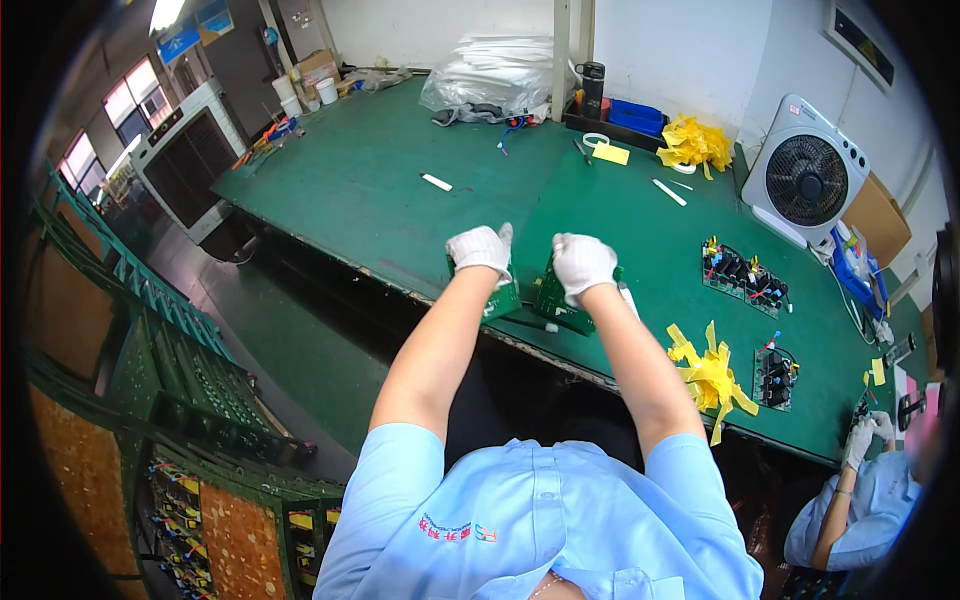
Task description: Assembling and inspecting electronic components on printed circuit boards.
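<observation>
Head view, with clock positions read from the gap between the two hands and 12 pointing away from the person: the left hand (480,250), in a white glove, lies at about 10 o'clock, its fingers closed on the left green board (502,299), which shows below the hand at about 8 o'clock. The right hand (585,268), gloved alike, lies at 3 o'clock with its fingers closed on the right green board (552,298), which shows at about 5 o'clock; the fingertips of both hands are too hidden to make out. Both boards are near the front edge of the green workbench (370,170), apart from each other. A white connector (551,327) on a dark cable lies between 5 and 6. One white strip (437,182) rests between 10 and 11, and a yellow card (611,154) at 1. Toward 3 lies a board crowded with components (745,276), and near 4 a smaller component board (775,379), with yellow tape strips (712,378) just beside it. A grey fan (808,180) stands between 2 and 3. At 12, far back, sits a clear plastic bag (495,78) of white pieces. Well out at 4, a co-worker's gloved hand (857,443) shows.
</observation>
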A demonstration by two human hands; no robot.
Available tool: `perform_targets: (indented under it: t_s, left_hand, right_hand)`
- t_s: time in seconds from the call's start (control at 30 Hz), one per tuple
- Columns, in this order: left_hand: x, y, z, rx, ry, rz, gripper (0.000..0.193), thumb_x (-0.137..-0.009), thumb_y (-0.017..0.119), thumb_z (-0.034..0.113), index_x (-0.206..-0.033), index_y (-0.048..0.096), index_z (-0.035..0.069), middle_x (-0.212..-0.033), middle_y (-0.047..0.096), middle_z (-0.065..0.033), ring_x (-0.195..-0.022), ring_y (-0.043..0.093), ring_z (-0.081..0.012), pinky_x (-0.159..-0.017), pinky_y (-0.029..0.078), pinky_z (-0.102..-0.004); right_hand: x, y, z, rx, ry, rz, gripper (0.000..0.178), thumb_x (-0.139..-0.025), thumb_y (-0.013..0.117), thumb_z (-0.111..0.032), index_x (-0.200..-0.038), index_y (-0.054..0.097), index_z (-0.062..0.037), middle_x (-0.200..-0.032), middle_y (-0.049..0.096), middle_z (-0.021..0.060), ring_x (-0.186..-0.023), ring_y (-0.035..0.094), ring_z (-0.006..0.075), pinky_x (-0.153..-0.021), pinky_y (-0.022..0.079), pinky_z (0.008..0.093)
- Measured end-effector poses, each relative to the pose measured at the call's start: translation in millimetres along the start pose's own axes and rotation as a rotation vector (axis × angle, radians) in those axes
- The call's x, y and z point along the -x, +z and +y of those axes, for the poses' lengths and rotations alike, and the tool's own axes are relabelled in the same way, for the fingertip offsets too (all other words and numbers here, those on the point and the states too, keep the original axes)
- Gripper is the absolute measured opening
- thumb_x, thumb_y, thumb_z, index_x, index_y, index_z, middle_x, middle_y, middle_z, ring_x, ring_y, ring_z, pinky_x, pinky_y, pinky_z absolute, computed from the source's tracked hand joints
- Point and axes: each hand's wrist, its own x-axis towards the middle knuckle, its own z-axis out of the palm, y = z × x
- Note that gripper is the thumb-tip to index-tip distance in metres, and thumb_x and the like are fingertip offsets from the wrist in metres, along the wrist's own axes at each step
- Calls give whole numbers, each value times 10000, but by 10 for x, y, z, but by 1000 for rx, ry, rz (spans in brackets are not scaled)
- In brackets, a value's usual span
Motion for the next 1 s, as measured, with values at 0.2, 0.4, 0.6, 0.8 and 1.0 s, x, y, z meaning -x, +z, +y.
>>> perform_targets:
  t_s: [0.2,0.4,0.6,0.8,1.0]
  left_hand:
    - [-259,-361,-180,125,74,382,599,-966,398,567,-905,706,57,-859,717,-170,-849,691,-370,-854,482,-513]
    - [-260,209,-347,140,329,686,420,-866,635,495,-814,643,79,-850,640,-151,-889,610,-331,-887,440,-493]
    - [232,931,-611,236,445,609,346,-846,665,421,-884,610,82,-898,588,-126,-923,569,-330,-918,412,-509]
    - [461,1260,-746,350,335,547,323,-871,647,378,-925,640,60,-1245,567,-205,-1163,511,-380,-1011,365,-544]
    - [528,689,-118,763,715,620,112,-801,729,123,-856,674,43,-901,689,-154,-848,669,-335,-754,536,-415]
  right_hand:
    - [-471,-159,303,-48,54,237,362,-1003,414,-358,-912,681,-130,-845,687,156,-816,667,354,-735,507,518]
    - [-121,163,187,-11,-66,206,231,-952,515,-336,-949,596,-119,-876,637,134,-834,614,323,-725,460,485]
    - [728,544,-34,-67,-351,188,272,-875,618,-288,-1076,605,-107,-858,603,83,-847,588,274,-740,427,436]
    - [1233,170,99,-310,-322,23,325,-860,633,-238,-1155,617,-102,-976,624,103,-939,612,303,-778,511,450]
    - [736,85,975,29,188,119,288,-867,635,-246,-1097,619,-74,-1019,617,133,-986,596,327,-794,502,458]
